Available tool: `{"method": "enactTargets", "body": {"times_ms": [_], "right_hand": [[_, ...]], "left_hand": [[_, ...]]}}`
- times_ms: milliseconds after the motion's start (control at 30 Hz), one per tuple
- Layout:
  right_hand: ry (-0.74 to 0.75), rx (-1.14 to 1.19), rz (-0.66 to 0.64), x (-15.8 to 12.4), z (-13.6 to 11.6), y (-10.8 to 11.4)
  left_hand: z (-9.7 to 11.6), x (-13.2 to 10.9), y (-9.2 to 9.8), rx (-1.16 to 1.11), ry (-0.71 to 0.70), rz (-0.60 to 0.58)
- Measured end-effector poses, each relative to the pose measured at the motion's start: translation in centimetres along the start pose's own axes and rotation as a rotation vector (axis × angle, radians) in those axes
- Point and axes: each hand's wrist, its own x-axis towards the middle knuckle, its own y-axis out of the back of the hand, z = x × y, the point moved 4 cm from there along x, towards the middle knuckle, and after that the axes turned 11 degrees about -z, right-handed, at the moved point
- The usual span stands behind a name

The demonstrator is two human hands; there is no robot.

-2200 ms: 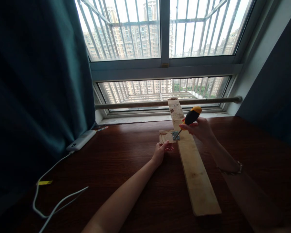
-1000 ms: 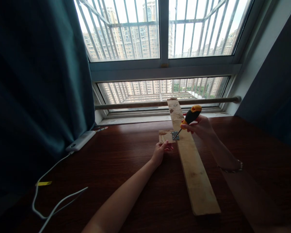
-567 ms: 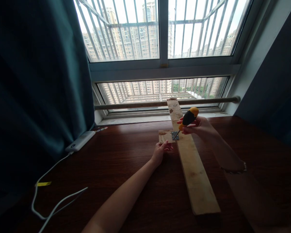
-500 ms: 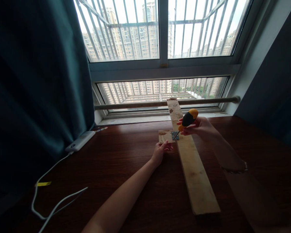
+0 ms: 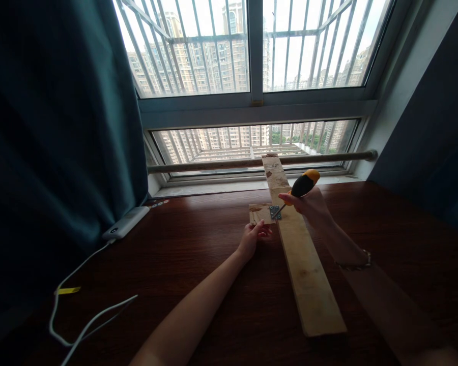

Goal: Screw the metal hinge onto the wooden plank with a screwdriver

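A long pale wooden plank (image 5: 305, 264) lies on the dark wooden table (image 5: 198, 264), running from near me toward the window. A small wooden block (image 5: 258, 213) sits against its left side, joined by a small metal bracket (image 5: 274, 211). My right hand (image 5: 309, 206) is closed round a screwdriver (image 5: 301, 186) with a black and orange handle, its tip on the bracket. My left hand (image 5: 252, 238) rests against the near edge of the small block, fingers curled on it.
A white power bank (image 5: 125, 223) lies at the table's left by the dark green curtain (image 5: 53, 142), with white cables (image 5: 84, 325) trailing toward me. A wooden rod (image 5: 213, 164) runs along the windowsill. The barred window (image 5: 252, 51) fills the background.
The screwdriver handle has rocked left and back right as my right hand turned it, tip staying on the bracket. My left hand has stayed on the block.
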Motion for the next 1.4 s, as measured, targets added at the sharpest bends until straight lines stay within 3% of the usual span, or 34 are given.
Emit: {"method": "enactTargets", "body": {"times_ms": [133, 400, 567, 967, 1400], "right_hand": [[-0.019, 0.043, 0.109, -0.1, 0.7, 0.1], [0.239, 0.111, -0.083, -0.4, -2.2, -0.5], [0.311, 0.003, -0.067, -1.0, -3.3, -0.4], [0.300, -0.158, 0.061, 0.3, -0.6, 0.0], [0.341, -0.264, 0.062, 0.2, -0.7, 0.0]], "left_hand": [[0.0, 0.0, -0.1, -0.003, 0.007, 0.000], [-0.4, 0.1, 0.2, 0.020, 0.013, 0.003], [-0.5, 0.2, 0.3, -0.001, 0.003, -0.004], [-0.5, 0.2, 0.3, 0.009, -0.005, -0.006], [-0.6, 0.2, 0.4, -0.032, -0.019, -0.007]]}}
